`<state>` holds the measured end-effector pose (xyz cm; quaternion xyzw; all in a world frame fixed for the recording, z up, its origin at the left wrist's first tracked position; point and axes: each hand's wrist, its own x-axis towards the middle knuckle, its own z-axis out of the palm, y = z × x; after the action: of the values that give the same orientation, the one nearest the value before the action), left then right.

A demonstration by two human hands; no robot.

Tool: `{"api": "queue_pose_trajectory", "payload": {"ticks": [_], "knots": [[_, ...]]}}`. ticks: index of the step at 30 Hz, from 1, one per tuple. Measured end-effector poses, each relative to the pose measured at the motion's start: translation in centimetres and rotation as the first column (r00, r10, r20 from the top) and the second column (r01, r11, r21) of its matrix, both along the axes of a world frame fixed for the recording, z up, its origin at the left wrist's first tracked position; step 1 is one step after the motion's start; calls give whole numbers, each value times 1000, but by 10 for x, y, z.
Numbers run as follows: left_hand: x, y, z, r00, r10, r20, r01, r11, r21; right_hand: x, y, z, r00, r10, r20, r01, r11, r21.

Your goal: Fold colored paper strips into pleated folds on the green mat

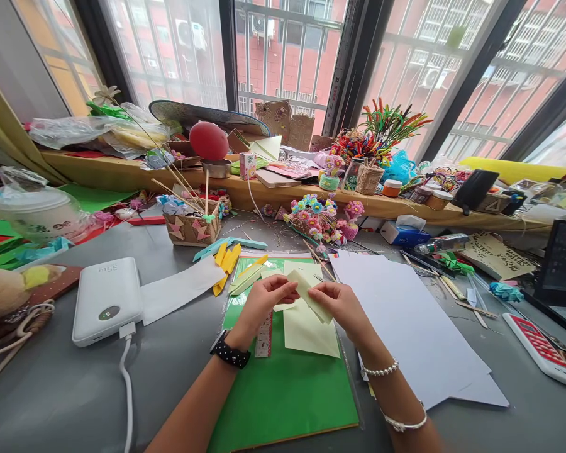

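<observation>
A narrow folded strip of pale yellow paper [307, 294] is held up between my two hands, tilted down to the right. My left hand [267, 304] pinches its left edge with thumb and forefinger. At its right side my right hand [340, 307] grips the paper the same way. Beneath them lies a flat pale yellow sheet [311, 336], on a green board [283, 402]. A small printed ruler [263, 336] sits on the board, partly under my left hand. Folded pale green and yellow paper pieces [248, 277] lie just beyond my left hand.
White paper sheets [405, 327] spread to the right, beside a red-and-white calculator [542, 346]. A white power bank [107, 302] with a cable stands left. Behind are a cardboard basket [193, 228], colourful craft flowers [314, 217] and a cluttered window ledge [283, 200].
</observation>
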<state>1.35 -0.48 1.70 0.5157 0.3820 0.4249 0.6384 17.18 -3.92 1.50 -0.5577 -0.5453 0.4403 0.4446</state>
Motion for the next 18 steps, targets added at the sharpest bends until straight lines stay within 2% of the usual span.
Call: {"api": "queue_pose_trajectory", "payload": {"ticks": [3, 9, 13, 18], "knots": [[2, -2, 0, 998, -55, -23, 55, 998, 9, -3, -1, 0, 996, -34, -80, 32, 999, -28], [1, -2, 0, 999, 45, 5, -46, 998, 54, -2, -1, -1, 994, 70, -84, -73, 997, -37], [1, -2, 1, 997, 74, 4, -74, 996, 51, -3, -1, -1, 994, 52, -92, -57, 997, -45], [2, -2, -1, 1000, -3, -6, 3, 1000, -13, -5, -1, -2, 996, 17, -92, -21, 999, -34]]}}
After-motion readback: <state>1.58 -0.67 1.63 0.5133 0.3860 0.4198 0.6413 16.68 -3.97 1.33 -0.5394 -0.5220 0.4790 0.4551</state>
